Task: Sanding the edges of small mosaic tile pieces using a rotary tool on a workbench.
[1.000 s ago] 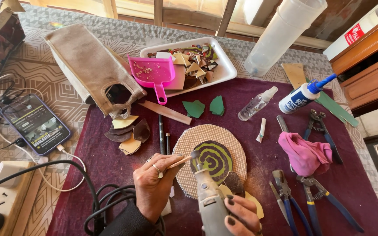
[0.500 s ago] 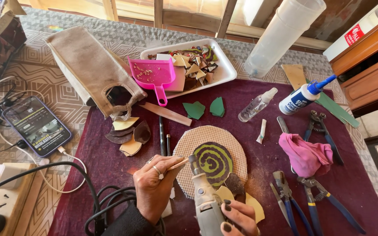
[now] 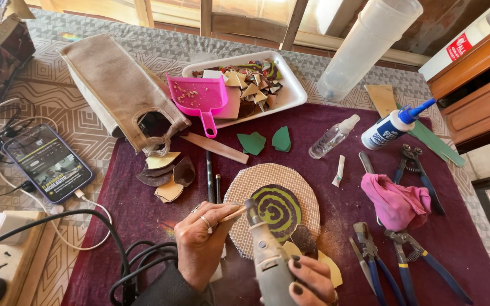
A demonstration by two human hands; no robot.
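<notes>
grey rotary tool (image 3: 267, 260) gripped right, stick (image 3: 231, 215) pinched left, both hands barely shifted

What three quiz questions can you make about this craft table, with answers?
1. True or false: the right hand holds a grey rotary tool.
2. What does the left hand pinch?
A. a thin wooden stick
B. a spoon
C. a paintbrush
3. Fill in: the pink dustpan rests partly in the white ____.

Key: 1 true; 2 A; 3 tray.
</notes>
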